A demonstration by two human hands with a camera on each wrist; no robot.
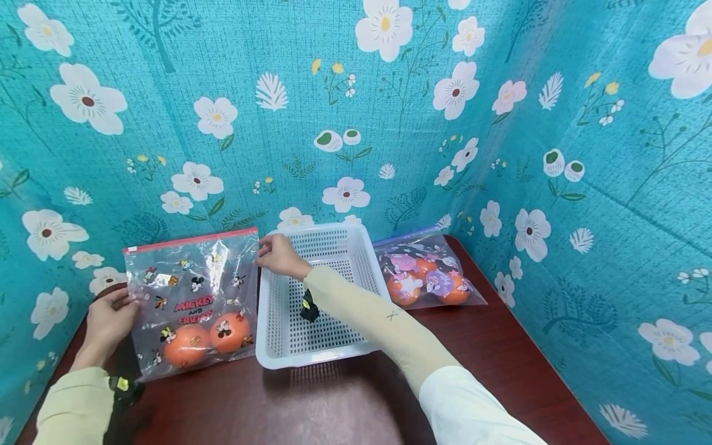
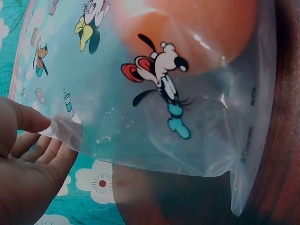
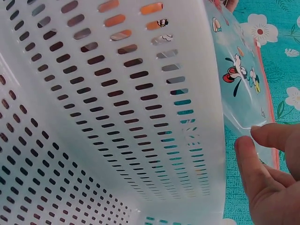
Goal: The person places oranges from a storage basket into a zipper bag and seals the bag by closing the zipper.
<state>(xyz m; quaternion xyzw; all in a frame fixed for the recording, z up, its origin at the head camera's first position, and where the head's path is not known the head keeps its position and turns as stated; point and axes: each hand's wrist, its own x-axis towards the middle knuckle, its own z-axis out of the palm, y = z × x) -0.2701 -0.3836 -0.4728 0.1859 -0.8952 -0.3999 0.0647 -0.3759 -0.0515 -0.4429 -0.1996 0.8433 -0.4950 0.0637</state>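
A clear zip bag [image 1: 196, 290] with a red top strip, cartoon prints and orange balls [image 1: 188, 346] low inside stands upright at the left in the head view. My left hand [image 1: 110, 318] pinches its left edge; in the left wrist view the thumb of the left hand [image 2: 33, 154] overlaps the clear plastic. Reaching across the white basket [image 1: 266, 327], my right hand [image 1: 282, 254] pinches the bag's right edge below the top corner. In the right wrist view, thumb and finger of the right hand [image 3: 272, 164] meet at the plastic beside the basket's rim.
The perforated basket stands close to the bag's right side. Behind its right side lies another clear bag [image 1: 473, 290] with a purple strip and several orange balls. All rest on a dark red-brown table [image 1: 345, 402], with a flowered teal cloth [image 1: 267, 161] behind and beside it.
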